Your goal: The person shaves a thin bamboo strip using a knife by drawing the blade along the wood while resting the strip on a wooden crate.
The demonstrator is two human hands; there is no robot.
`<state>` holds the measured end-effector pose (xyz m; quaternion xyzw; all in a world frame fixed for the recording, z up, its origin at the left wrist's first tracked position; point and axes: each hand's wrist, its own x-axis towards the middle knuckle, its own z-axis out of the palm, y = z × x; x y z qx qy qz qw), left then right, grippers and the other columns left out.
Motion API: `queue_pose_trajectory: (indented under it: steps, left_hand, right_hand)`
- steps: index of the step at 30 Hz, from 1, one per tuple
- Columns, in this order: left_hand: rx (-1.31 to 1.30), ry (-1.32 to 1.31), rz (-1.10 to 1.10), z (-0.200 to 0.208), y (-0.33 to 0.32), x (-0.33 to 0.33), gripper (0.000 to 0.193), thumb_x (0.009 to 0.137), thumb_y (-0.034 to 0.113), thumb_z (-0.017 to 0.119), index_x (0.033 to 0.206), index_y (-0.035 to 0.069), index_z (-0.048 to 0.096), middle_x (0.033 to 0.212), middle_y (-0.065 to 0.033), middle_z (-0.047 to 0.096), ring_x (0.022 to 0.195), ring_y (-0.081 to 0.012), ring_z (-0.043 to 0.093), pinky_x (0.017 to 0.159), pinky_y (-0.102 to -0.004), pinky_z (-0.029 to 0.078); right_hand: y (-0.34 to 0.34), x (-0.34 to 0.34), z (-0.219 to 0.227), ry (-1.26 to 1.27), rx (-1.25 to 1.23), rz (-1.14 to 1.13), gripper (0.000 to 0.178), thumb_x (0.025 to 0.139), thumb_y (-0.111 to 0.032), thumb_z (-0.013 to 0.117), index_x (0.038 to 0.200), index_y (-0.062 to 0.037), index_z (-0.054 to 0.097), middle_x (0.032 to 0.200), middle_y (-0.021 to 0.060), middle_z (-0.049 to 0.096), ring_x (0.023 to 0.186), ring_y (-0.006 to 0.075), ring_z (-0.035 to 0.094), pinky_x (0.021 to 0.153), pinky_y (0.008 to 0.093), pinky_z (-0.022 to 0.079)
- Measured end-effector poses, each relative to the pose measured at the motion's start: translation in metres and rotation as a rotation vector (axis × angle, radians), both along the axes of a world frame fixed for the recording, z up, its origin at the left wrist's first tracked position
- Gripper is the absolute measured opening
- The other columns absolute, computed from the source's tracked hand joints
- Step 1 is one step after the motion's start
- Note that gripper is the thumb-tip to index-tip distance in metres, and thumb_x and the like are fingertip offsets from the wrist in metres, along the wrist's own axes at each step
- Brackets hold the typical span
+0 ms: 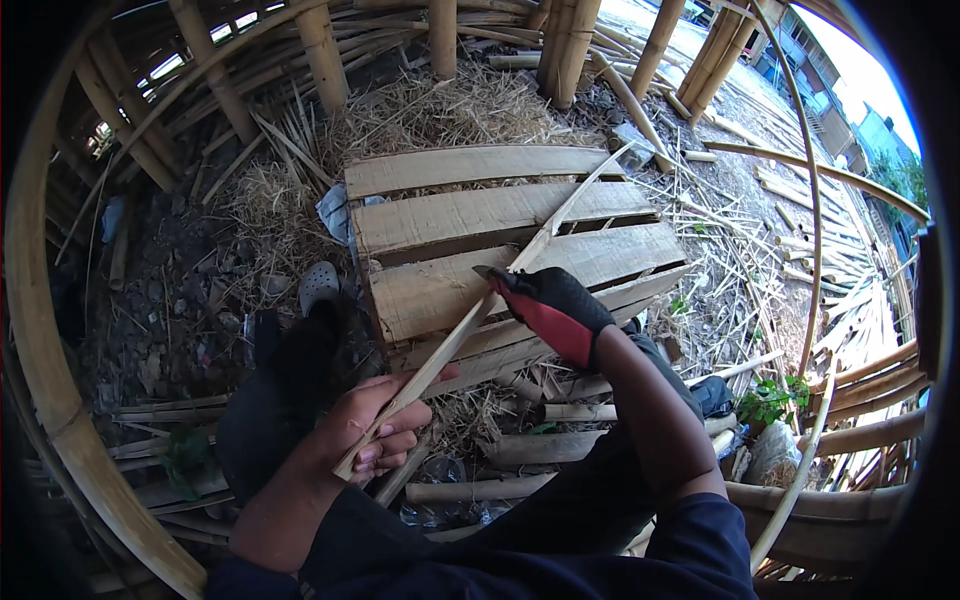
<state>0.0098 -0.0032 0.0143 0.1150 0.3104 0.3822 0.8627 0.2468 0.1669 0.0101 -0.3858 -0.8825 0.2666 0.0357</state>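
Note:
A long split bamboo strip (450,343) slants from my lap up across a slatted wooden crate (430,222). Bare fingers of my left hand (385,425) are wrapped round the strip near its lower end. My right hand (560,308), in a black and red glove, is closed at the strip's middle, above the crate slats. From that fist a short dark knife blade (487,271) sticks out to the left, lying against the strip. The knife's handle is hidden inside the glove. Beyond the glove the strip runs on past the crate's far right corner.
Bamboo posts (443,40) stand behind a heap of dry shavings (440,110). Cut bamboo pieces (480,489) lie around my legs. More split lengths (825,280) cover the ground at right. A curved bamboo pole (60,400) rises at left, near my grey clog (320,287).

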Motion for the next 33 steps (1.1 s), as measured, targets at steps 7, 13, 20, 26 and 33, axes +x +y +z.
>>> queue_pose_trajectory:
  steps: [7, 13, 20, 26, 33]
  left_hand:
    - [0.008, 0.01, -0.01, 0.0, 0.0, 0.002, 0.046, 0.108, 0.019, 0.031, 0.15, 0.001, 0.035, 0.059, 0.0057, 0.035, 0.034, -0.0013, 0.031, 0.032, -0.0165, 0.028]
    - [0.008, -0.039, 0.017, 0.001, -0.001, 0.0, 0.048, 0.105, 0.011, 0.03, 0.151, -0.003, 0.029, 0.059, 0.004, 0.037, 0.034, -0.0018, 0.034, 0.031, -0.0164, 0.031]
    - [0.048, -0.009, 0.032, 0.003, 0.001, 0.008, 0.05, 0.103, 0.006, 0.03, 0.15, -0.009, 0.024, 0.062, 0.0033, 0.038, 0.035, -0.0014, 0.035, 0.031, -0.0161, 0.033]
    - [0.061, 0.05, 0.018, 0.005, -0.004, 0.006, 0.05, 0.103, 0.007, 0.03, 0.15, -0.008, 0.026, 0.063, 0.004, 0.038, 0.035, -0.0004, 0.034, 0.032, -0.0155, 0.032]
    - [0.024, 0.065, -0.022, 0.008, -0.005, 0.005, 0.046, 0.108, 0.02, 0.03, 0.149, 0.0, 0.035, 0.057, 0.0063, 0.034, 0.035, -0.0006, 0.034, 0.032, -0.0156, 0.031]
  right_hand:
    - [-0.018, -0.018, -0.015, -0.062, 0.084, -0.243, 0.064, 0.106, -0.05, 0.031, 0.107, 0.0004, 0.069, 0.078, 0.0274, 0.066, 0.077, 0.0423, 0.068, 0.076, 0.0513, 0.052]
    - [-0.022, -0.016, -0.002, 0.034, -0.089, -0.374, 0.058, 0.105, -0.05, 0.033, 0.11, -0.0041, 0.068, 0.082, 0.0276, 0.066, 0.08, 0.0417, 0.069, 0.076, 0.0508, 0.051]
    - [0.008, -0.002, -0.004, 0.01, -0.139, -0.431, 0.065, 0.104, -0.055, 0.03, 0.099, -0.0056, 0.072, 0.086, 0.0273, 0.068, 0.083, 0.0434, 0.068, 0.081, 0.0511, 0.051]
    - [-0.001, -0.008, 0.022, -0.071, -0.139, -0.461, 0.068, 0.104, -0.056, 0.029, 0.098, -0.0038, 0.072, 0.086, 0.0237, 0.07, 0.086, 0.0421, 0.069, 0.085, 0.0518, 0.052]
    - [-0.006, -0.007, 0.006, -0.02, -0.01, -0.368, 0.065, 0.105, -0.052, 0.028, 0.097, -0.0051, 0.072, 0.085, 0.0252, 0.069, 0.085, 0.0435, 0.069, 0.081, 0.0517, 0.052]
